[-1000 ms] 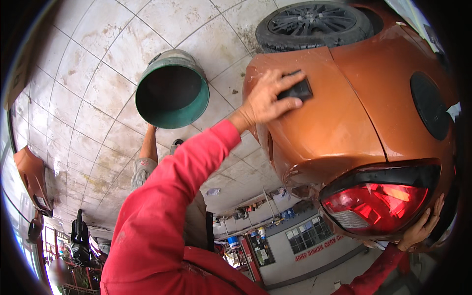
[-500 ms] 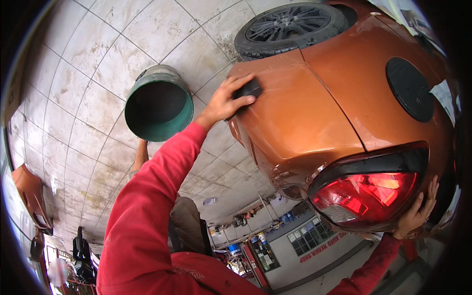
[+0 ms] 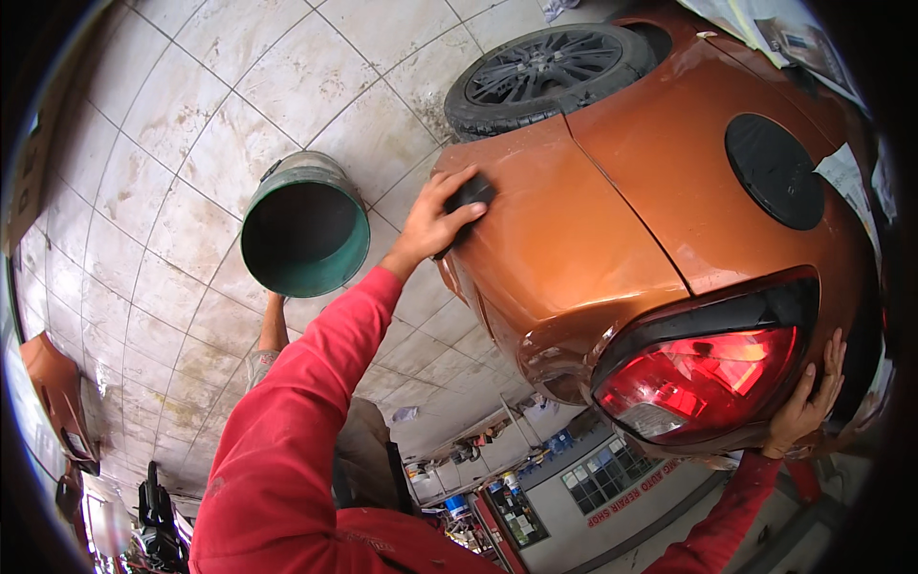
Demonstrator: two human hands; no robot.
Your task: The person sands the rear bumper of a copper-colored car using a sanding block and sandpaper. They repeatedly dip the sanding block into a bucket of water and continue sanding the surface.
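Note:
My left hand (image 3: 427, 226) is wrapped round a small black block (image 3: 471, 194), which looks like a sanding block. It presses the block to the lower edge of the orange car's bumper corner (image 3: 545, 206), below the panel seam. Farther right, my right hand (image 3: 806, 407) lies with fingers stretched out on the car body beside the red tail light (image 3: 708, 378), holding nothing. The block's underside is hidden against the paint.
A bucket (image 3: 308, 170) with a green inside stands on the tiled floor (image 3: 143, 182) left of the car. Beyond the bumper is the rear wheel (image 3: 545, 65). A round black fuel cap cover (image 3: 775, 172) sits on the side panel. My foot (image 3: 274, 323) shows below the bucket.
The whole view has shifted slightly, so the car and bucket appear lower. My left hand and the block stay at about the same spot on the bumper; my right hand keeps its place.

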